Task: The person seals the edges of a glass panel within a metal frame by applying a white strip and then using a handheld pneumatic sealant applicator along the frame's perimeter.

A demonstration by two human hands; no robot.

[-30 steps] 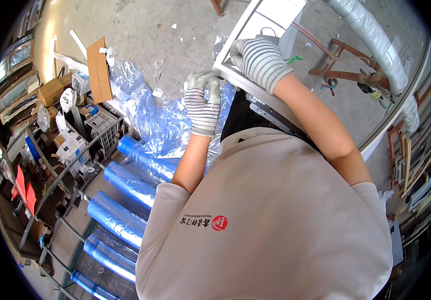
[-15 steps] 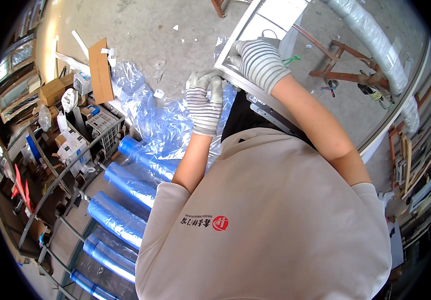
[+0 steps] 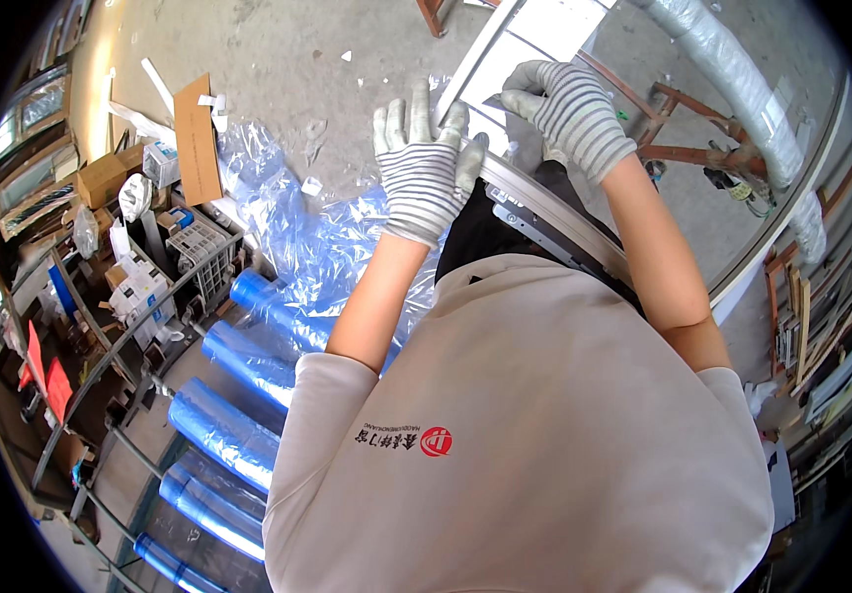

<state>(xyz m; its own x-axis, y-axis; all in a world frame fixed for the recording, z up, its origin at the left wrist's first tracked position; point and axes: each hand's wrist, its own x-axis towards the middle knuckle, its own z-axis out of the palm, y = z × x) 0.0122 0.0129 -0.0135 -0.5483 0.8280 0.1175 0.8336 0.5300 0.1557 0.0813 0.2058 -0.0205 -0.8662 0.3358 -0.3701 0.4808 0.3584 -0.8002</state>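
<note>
A silver-white metal frame (image 3: 556, 206) with a glass pane stands in front of me, its corner just ahead of my body. At that corner lies my left hand (image 3: 418, 183), in a striped grey-white glove, fingers spread and thumb against the frame; it grips nothing. My right hand (image 3: 576, 117), gloved alike, hovers over the pane to the right of the corner. Its thumb and forefinger are pinched together; what lies between them, if anything, is too small to make out. A slim metal hardware strip (image 3: 525, 219) runs along the frame's near side.
Crumpled clear-blue plastic film (image 3: 312, 232) covers the floor at left, by several blue film rolls (image 3: 223, 420) on a rack. A cardboard piece (image 3: 197, 138) and a cluttered shelf with a wire basket (image 3: 210, 262) stand farther left. A plastic-wrapped tube (image 3: 742, 84) lies at right.
My left hand has moved up and right onto the frame corner, its fingers spreading. The right hand has come off the frame's edge and shifted right, its fingers now pinched.
</note>
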